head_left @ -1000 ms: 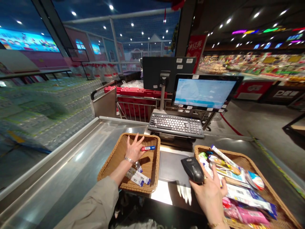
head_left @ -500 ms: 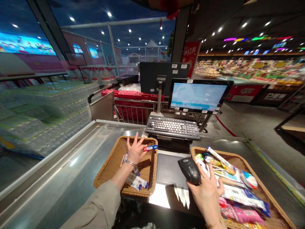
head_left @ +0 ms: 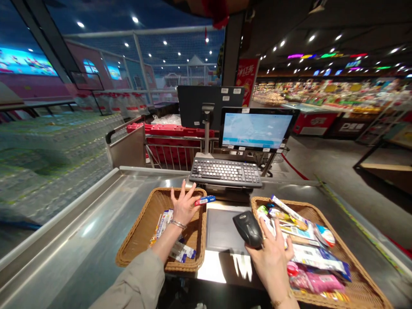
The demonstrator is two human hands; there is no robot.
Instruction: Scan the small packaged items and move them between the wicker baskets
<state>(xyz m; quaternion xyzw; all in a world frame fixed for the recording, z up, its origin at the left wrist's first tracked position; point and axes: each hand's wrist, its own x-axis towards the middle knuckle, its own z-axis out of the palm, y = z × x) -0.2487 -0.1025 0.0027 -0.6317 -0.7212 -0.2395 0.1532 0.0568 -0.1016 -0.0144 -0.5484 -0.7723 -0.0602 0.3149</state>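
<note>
My left hand (head_left: 184, 207) is over the left wicker basket (head_left: 131, 240), pinching a small red-and-blue pack (head_left: 205, 200) with a barcode label between thumb and finger, the other fingers spread. Several narrow packets (head_left: 165, 221) lie in that basket below my wrist. A black handheld barcode scanner (head_left: 247, 229) is in my right hand (head_left: 272, 253), whose fingers point forward along its right side; its handle is mostly hidden. The scanner hangs above the counter, beside the right wicker basket (head_left: 357, 262). Packaged goods (head_left: 322, 256), among them a pink pack (head_left: 325, 281), fill much of that basket.
Between the baskets a grey flat plate (head_left: 222, 225) is set into the metal counter (head_left: 93, 219). Behind it stand a keyboard (head_left: 225, 171), a lit screen (head_left: 255, 130) and a second monitor seen from the back (head_left: 209, 105). A shopping cart (head_left: 172, 148) stands beyond the counter.
The view has turned slightly to the right, so everything sits further left. My left hand with the pack has shifted slightly right relative to the basket. The scanner remains in my right hand.
</note>
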